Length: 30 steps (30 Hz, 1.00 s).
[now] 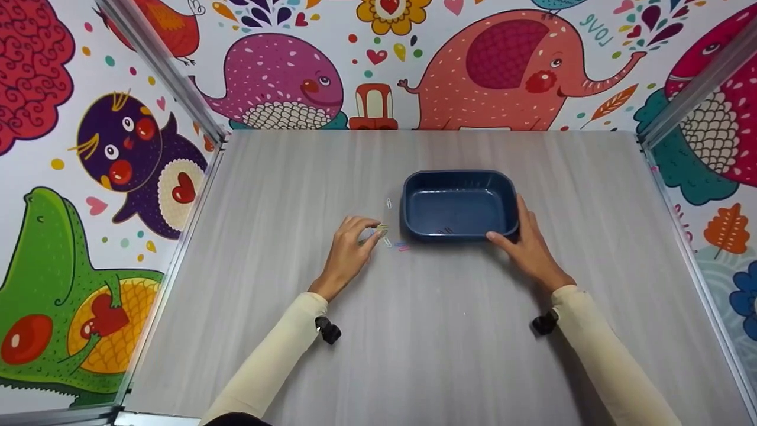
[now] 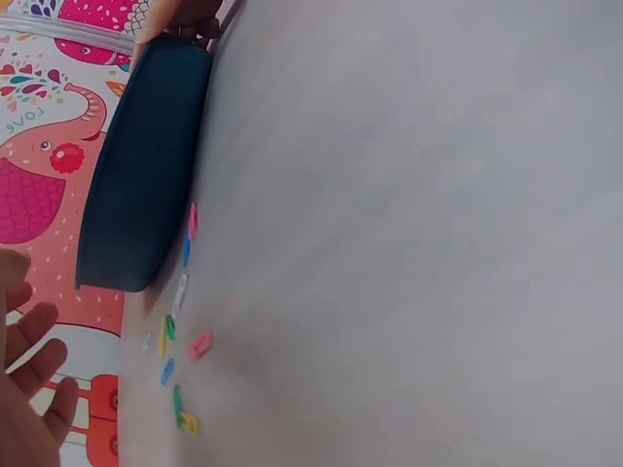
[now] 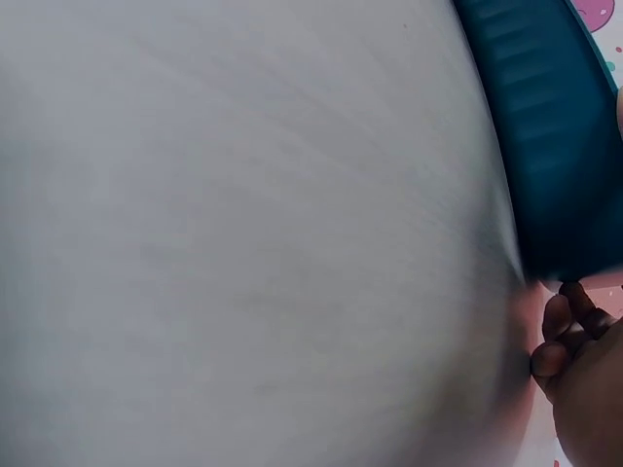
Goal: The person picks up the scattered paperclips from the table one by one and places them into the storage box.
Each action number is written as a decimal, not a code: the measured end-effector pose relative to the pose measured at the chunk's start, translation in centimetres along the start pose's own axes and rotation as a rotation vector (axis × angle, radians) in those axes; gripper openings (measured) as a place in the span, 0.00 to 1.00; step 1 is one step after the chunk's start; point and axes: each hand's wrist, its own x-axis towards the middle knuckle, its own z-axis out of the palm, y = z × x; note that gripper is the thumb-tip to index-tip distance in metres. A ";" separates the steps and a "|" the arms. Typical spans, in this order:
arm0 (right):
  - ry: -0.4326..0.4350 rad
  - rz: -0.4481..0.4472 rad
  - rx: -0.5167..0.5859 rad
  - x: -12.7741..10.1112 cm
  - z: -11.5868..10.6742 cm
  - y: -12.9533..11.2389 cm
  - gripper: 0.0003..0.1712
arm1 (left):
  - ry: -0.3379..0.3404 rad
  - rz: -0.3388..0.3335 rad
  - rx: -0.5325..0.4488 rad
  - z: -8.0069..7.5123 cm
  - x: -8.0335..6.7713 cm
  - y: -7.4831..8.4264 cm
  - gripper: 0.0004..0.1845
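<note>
Both hands (image 1: 349, 249) (image 1: 534, 253) fwd: L loosely bent near clips (image 2: 201, 345), R gripping bin (image 2: 146, 165).

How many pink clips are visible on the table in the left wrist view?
2: one pink clip beside the box; another pink clip lower in the view, away from the box. More may be hidden.

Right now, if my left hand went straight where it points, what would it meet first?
Your left hand would probably meet the small, looped, multicoloured clips first, then the dark-blue rectangular tub; the hand's height is unclear.
</note>
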 end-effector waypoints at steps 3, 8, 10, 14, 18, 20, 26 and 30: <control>-0.003 -0.010 0.005 0.1 0.0 -0.1 0.65 | 0.005 -0.017 0.000 -0.2 -0.5 -0.4 0.10; -0.002 -0.009 0.002 0.1 0.1 -0.2 0.65 | 0.008 -0.047 0.000 -0.4 -1.3 -1.1 0.10; 0.002 -0.009 -0.001 0.0 0.0 -0.2 0.64 | 0.005 -0.060 0.004 -0.5 -1.6 -1.4 0.10; 0.008 -0.011 0.003 0.0 0.0 -0.1 0.64 | 0.002 -0.094 0.016 -0.7 -2.1 -1.8 0.11; 0.010 -0.009 0.006 0.0 0.0 0.0 0.65 | 0.004 -0.120 0.017 -0.8 -2.6 -2.2 0.10; 0.013 -0.008 0.005 0.0 0.0 0.0 0.65 | 0.004 -0.129 0.017 -0.8 -2.8 -2.5 0.10; 0.023 -0.003 -0.005 0.0 0.0 -0.1 0.64 | 0.006 -0.148 0.033 -0.9 -3.4 -3.1 0.09; 0.027 -0.006 -0.009 0.1 0.1 0.1 0.65 | 0.008 -0.164 0.045 -0.9 -3.7 -3.4 0.09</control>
